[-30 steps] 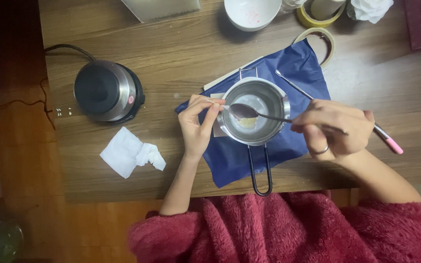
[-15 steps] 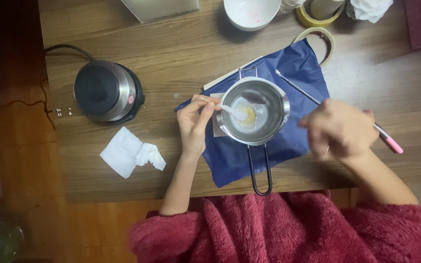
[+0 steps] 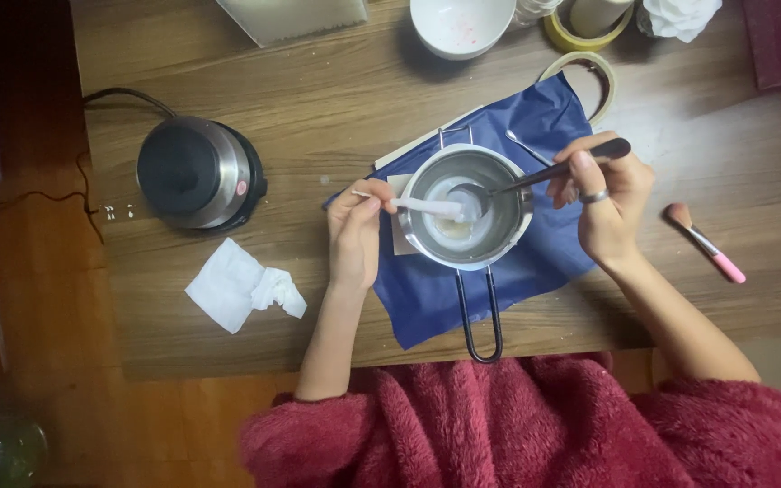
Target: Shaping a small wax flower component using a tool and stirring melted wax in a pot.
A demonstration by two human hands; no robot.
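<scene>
Pot [image 3: 468, 208] sits on the blue cloth [image 3: 463, 289], right of the kettle [image 3: 193, 172]. Your left hand [image 3: 352, 230] pinches a white stick [image 3: 413, 204], your right hand [image 3: 603, 194] grips a spoon [image 3: 535, 177] inside the pot; hard stirring could tip it and spill.

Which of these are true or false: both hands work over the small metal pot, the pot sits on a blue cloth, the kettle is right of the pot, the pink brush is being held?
1. Both hands work at the small metal pot. True: the left hand holds a white stick into it, the right hand a dark-handled spoon.
2. The pot sits on a blue cloth. True.
3. The kettle stands right of the pot. False: it stands left.
4. The pink brush is being held. False: it lies on the table.
</scene>
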